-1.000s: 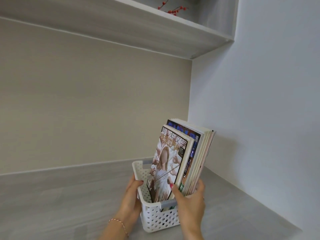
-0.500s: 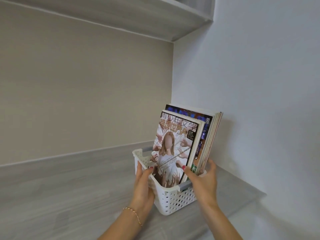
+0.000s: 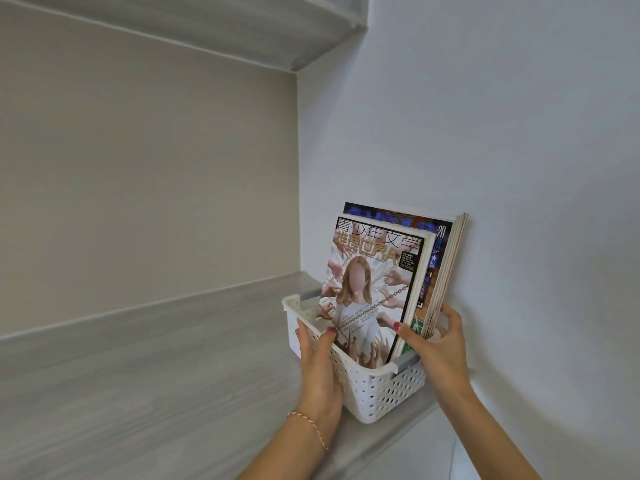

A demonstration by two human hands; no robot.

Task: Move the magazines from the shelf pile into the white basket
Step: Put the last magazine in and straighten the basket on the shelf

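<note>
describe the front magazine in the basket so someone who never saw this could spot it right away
Look to the corner where the grey shelf meets the white wall; a white perforated basket sits there, holding upright magazines. The front magazine faces you, between the left hand and right hand. Unlike the taller blue-topped magazine behind, its cover shows a long-haired figure wrapped in chains.

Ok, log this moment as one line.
magazines: upright in white basket | left hand: on basket's left wall | right hand: on its right side | shelf: basket at right end
</note>
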